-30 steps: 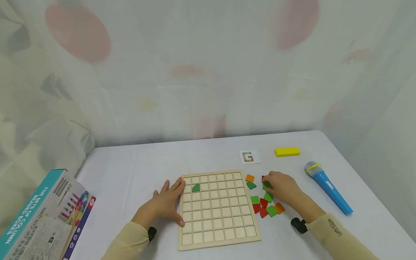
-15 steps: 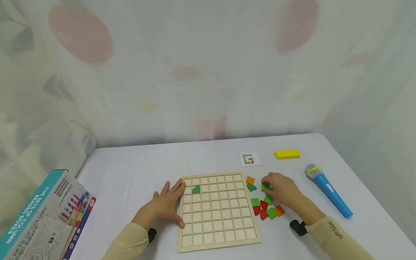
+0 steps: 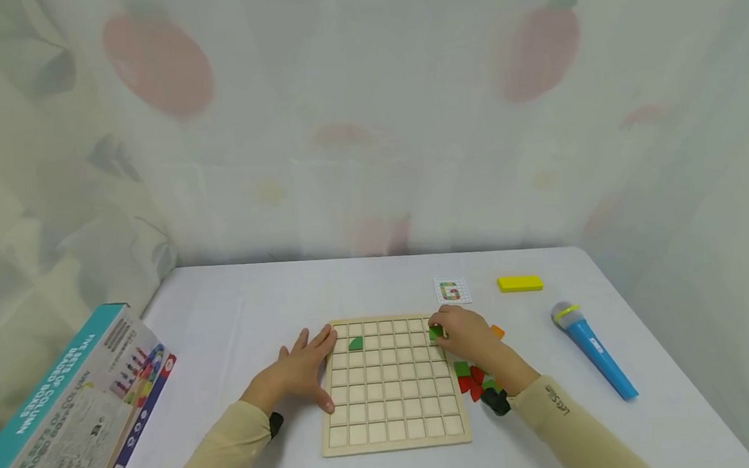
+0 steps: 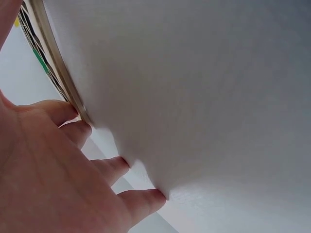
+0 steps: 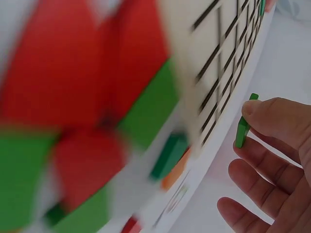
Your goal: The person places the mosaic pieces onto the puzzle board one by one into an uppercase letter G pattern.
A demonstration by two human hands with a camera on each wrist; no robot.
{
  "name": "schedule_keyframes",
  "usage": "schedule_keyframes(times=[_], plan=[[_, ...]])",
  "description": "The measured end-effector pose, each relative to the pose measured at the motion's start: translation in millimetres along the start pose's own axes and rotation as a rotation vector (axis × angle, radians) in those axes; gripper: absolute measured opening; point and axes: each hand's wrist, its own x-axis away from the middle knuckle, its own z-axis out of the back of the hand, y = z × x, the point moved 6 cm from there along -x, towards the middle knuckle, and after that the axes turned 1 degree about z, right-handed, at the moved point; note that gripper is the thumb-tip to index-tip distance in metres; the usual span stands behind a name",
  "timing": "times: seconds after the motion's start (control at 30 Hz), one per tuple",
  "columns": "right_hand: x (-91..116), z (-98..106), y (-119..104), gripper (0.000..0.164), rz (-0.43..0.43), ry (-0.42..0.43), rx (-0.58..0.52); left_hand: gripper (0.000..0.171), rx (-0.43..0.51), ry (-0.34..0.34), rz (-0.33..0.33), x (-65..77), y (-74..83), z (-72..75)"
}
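A wooden grid board (image 3: pixel 387 447) lies flat on the white table. One dark green tile with a rounded corner (image 3: pixel 355 344) sits in a cell near its upper left. Spread along the board's left edge, my left hand (image 3: pixel 299 370) touches it with thumb and fingers; in the left wrist view, its fingertips (image 4: pixel 156 199) press on the tablecloth and board side. Thumb and index finger of my right hand (image 3: pixel 469 337) pinch a green tile (image 5: pixel 243 121) above the board's upper right part. Loose red tiles (image 3: pixel 466 384) and green tiles (image 3: pixel 462 369) lie right of the board, partly hidden by my wrist.
Behind the board lies a small pattern card (image 3: pixel 453 291), with a yellow block (image 3: pixel 519 284) to its right. A blue toy microphone (image 3: pixel 596 349) rests farther right. On the left stands a large printed box (image 3: pixel 77 421). An orange tile (image 3: pixel 498 331) shows beyond my right hand.
My right hand has picked a green tile from the loose pile and moved left with it, over the board's right side. The left hand has stayed at the board's edge.
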Motion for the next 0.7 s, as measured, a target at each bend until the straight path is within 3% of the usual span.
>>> schedule_keyframes(times=[0.37,0.7], plan=[[-40.9,-11.3,-59.0,0.020,0.139,-0.021,0.038,0.130,-0.019,-0.002,0.016,-1.2,0.2,-0.4],[-60.3,-29.9,-82.0,0.022,0.142,-0.104,0.093,0.130,-0.023,0.002,0.025,-4.2,-1.9,-2.9]])
